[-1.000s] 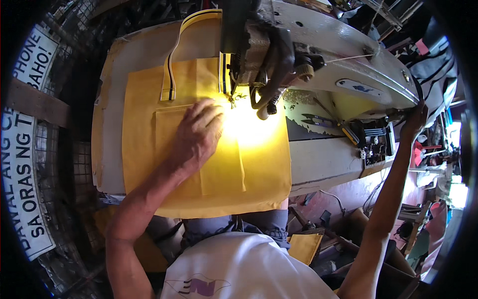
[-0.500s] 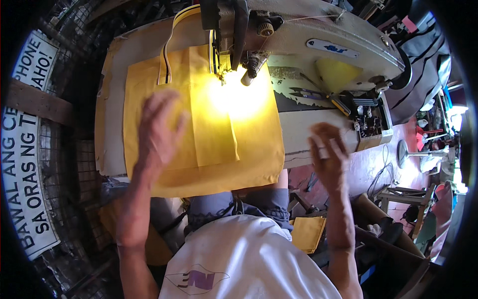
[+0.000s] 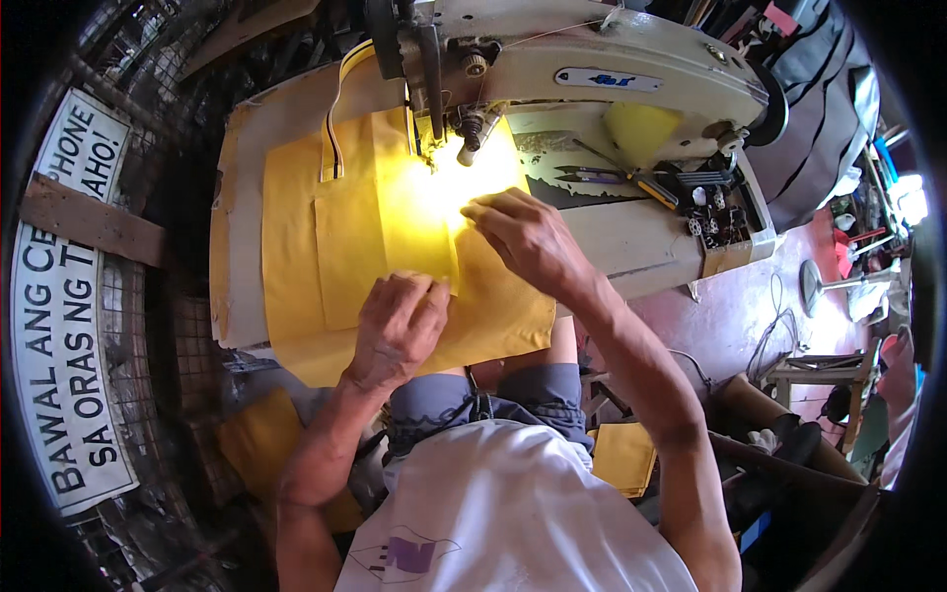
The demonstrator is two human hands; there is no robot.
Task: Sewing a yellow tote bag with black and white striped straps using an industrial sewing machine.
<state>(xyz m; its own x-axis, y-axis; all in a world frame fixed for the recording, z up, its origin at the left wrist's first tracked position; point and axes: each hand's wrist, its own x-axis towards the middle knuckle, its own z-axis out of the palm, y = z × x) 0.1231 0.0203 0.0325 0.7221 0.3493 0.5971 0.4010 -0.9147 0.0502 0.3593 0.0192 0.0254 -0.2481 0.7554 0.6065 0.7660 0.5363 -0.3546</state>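
Yellow fabric panel beneath your fingers. Left hand: curled inward by the pocket's lower corner. Right hand: bunched near its right edge. Can't tell whether either pinches cloth. Panel spans worktop, upper part beneath sewing machine. Probably light, floppy; grip your edges flat.

The right hand is farther forward than the left hand, fingers curled.
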